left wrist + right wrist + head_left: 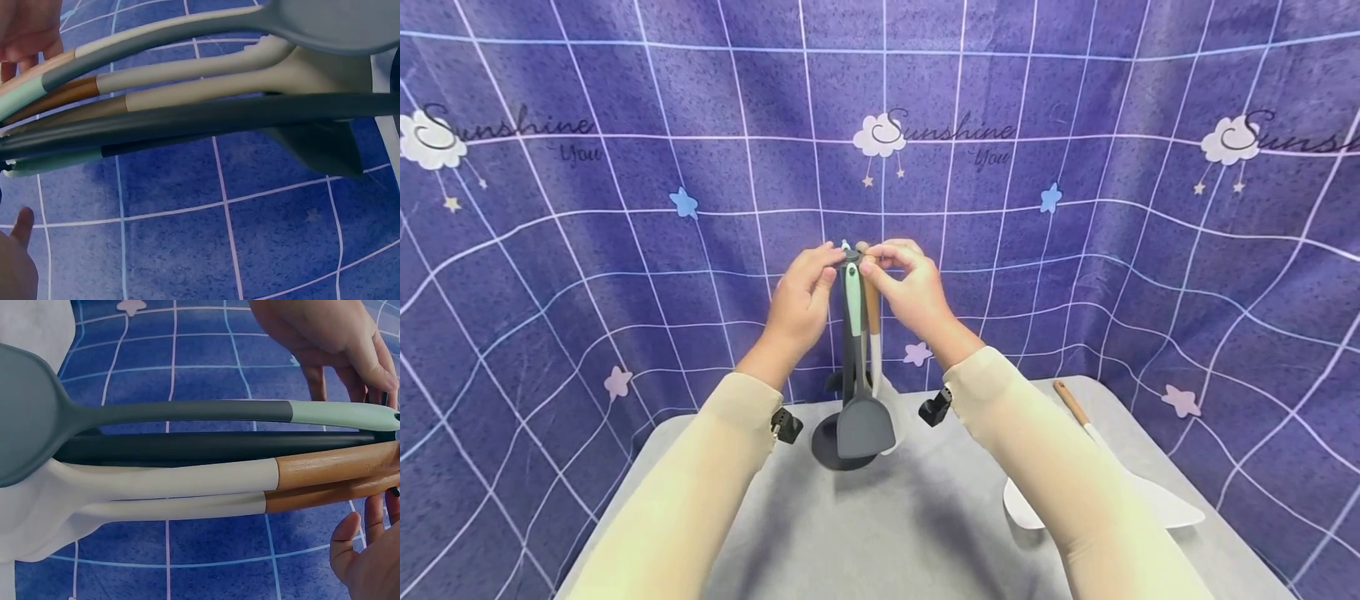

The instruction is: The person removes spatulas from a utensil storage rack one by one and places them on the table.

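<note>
Our right hand has its thumb and forefinger drawn together, seemingly pinching the top of a wooden handle; the fingertips partly hide the contact. Our left hand keeps its fingers fairly straight, tips touching the top of the black stand, with the thumb apart from them. The handle belongs to a white utensil that sits upright against the stand, its head low behind the grey turner with the mint handle. In the right wrist view a second wooden handle lies close behind it, so we should separate them by feel.

We judge the utensil light and stiff along its shaft, its head perhaps softer, and hardly fragile. Bare wood should grip well; the smooth white shaft may slip more. Our best hold is just below the handle's end, leaving the tip free, with the other hand steadying the slender stand. Farther out, on the grey table, a white spatula lies partly behind our right sleeve.
</note>
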`<state>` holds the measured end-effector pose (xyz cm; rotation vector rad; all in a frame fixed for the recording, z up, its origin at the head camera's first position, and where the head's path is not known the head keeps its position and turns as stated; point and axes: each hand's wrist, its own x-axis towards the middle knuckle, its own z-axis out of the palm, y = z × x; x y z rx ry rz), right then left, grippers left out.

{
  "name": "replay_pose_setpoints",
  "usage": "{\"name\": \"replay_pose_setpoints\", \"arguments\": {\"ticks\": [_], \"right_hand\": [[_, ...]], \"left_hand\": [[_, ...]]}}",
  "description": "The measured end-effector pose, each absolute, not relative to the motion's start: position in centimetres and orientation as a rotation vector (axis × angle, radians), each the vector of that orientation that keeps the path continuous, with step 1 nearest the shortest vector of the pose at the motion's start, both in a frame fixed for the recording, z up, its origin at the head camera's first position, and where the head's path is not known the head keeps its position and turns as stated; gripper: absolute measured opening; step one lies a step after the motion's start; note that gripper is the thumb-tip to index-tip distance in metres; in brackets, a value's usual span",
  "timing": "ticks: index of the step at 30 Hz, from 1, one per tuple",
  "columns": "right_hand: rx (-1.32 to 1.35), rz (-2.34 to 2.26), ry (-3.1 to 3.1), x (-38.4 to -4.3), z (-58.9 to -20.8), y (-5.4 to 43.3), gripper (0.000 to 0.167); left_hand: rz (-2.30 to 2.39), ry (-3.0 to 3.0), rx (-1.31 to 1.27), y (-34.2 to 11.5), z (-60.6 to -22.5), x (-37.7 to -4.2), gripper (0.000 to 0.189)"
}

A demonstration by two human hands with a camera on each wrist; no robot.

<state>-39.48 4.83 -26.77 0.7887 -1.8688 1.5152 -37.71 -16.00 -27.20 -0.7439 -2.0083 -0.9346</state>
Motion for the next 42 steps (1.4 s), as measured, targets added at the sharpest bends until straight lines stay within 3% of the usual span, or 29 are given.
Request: {"name": "replay_pose_setpoints", "arguments": {"ticks": [14,24,32,42], "right_hand": [[0.727,1.565,-1.836,-39.3,-27.5,4.6,0.026],[0.599,1.639,-1.833,-37.3,-28.5,4.3,0.035],[0.586,1.749,-1.820,-35.8,-30.9,3.8,0.019],[0.647,1.653,-1.904,-34.6,-33.6,2.9,0.016]], "left_hand": [[-1.006,-1.959,-0.692,-15.4,-27.1,-38.0,0.028],[-1.035,-1.927,-0.681,-15.7,-27.2,-38.0,0.028],[-1.028,-1.936,-0.675,-16.0,-27.2,-38.2,0.029],[-1.032,-1.962,-0.652,-16.6,-27.2,-38.1,0.029]]}}
